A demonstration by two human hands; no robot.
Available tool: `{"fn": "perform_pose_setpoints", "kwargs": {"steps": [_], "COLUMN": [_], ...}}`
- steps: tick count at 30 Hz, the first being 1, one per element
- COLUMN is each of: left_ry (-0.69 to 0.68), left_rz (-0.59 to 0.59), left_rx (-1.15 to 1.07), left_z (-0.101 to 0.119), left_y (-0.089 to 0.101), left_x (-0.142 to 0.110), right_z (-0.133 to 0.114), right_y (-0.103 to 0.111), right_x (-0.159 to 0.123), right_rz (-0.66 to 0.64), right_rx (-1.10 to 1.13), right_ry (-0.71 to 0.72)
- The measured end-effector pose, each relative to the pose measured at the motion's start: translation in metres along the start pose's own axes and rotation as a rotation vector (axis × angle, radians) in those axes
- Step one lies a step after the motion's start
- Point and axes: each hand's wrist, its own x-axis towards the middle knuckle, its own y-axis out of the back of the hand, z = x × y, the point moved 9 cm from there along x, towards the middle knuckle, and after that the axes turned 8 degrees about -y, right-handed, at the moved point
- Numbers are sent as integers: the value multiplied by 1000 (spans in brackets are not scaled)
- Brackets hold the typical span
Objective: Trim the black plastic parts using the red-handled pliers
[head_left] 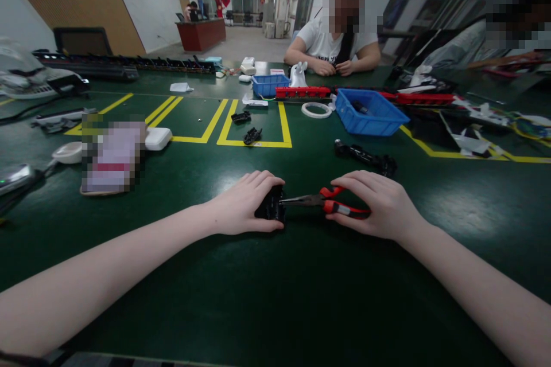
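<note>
My left hand (245, 203) grips a small black plastic part (274, 206) between thumb and fingers, low over the green table. From the right, my right hand (379, 203) is wrapped round the red and black handles of long-nose pliers (340, 205). The pliers' tips meet the right side of the black part; whether they pinch anything there is too small to tell. Beyond my right hand lies a longer black jointed part (365, 157). Two small black pieces, one nearer (252, 136) and one farther (241, 117), rest inside a yellow-taped rectangle.
A blue bin (369, 113) with dark parts and a smaller blue bin (270, 85) stand farther back. Between them are a white tape roll (316, 110) and red strips (302, 92). To the left lie a phone (115, 157) and a white case (158, 139). A person sits across the table.
</note>
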Motion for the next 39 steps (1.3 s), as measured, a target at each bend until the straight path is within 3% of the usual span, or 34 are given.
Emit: {"fn": "perform_pose_setpoints", "kwargs": {"steps": [12,21,30,39], "left_ry": [-43,-63,63,6], "left_rz": [-2,-95,19,3], "left_rx": [62,116,-66,-98], "left_z": [2,0,-9,3], "left_y": [-1,-8,-1,5], "left_x": [0,4,1,1], "right_z": [-10,-11,-11,-16], "right_y": [-5,-9,-4,5], "right_x": [1,2,2,1], "right_rz": [-7,-49,-14,69], "right_rx": [25,64,6,-51], "right_ry": [-24,-48,-29,-13]}}
